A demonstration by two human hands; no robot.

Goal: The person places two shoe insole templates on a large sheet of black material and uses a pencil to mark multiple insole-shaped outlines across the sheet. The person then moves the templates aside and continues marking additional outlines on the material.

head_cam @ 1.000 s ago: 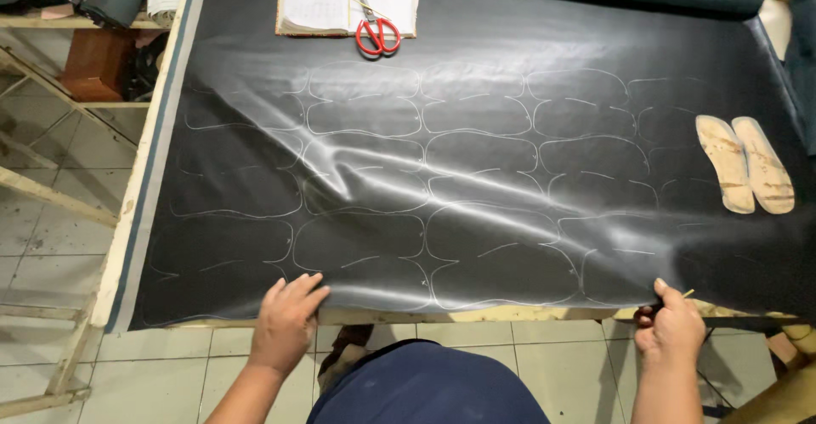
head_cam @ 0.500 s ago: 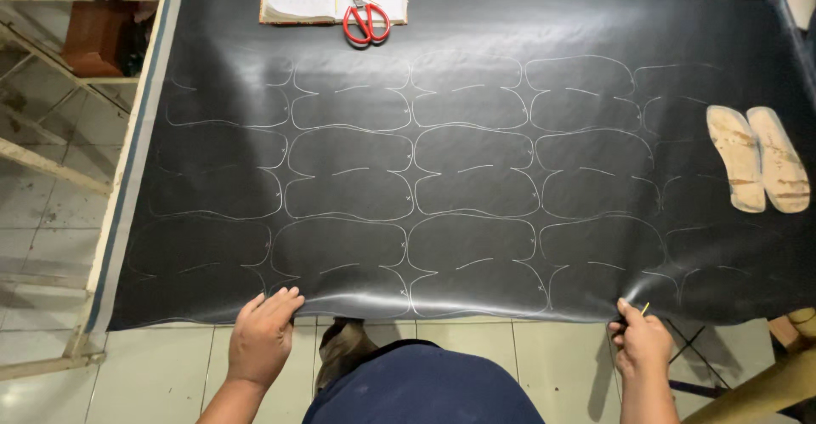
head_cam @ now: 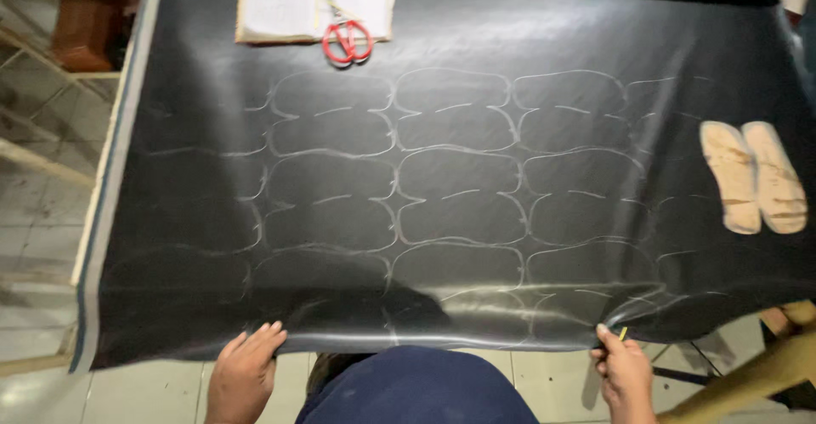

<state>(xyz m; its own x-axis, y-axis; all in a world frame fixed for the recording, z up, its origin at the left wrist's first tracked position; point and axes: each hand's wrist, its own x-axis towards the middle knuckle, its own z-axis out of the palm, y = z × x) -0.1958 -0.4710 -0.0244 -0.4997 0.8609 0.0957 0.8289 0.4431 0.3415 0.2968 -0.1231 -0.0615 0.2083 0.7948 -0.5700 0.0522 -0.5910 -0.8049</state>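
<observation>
Both hands, left [head_cam: 245,371] and right [head_cam: 625,375], are closed on the near edge of the black sheet [head_cam: 442,186] spread across the bench. An uneven tug could wrinkle the chalk outlines [head_cam: 459,169], or slide the scissors [head_cam: 347,40] and two tan soles [head_cam: 753,178] lying on it.

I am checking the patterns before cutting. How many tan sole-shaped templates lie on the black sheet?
2. Both lie side by side at the right of the black sheet: the left template and the right template, touching along their inner edges. Others may be out of view.
</observation>
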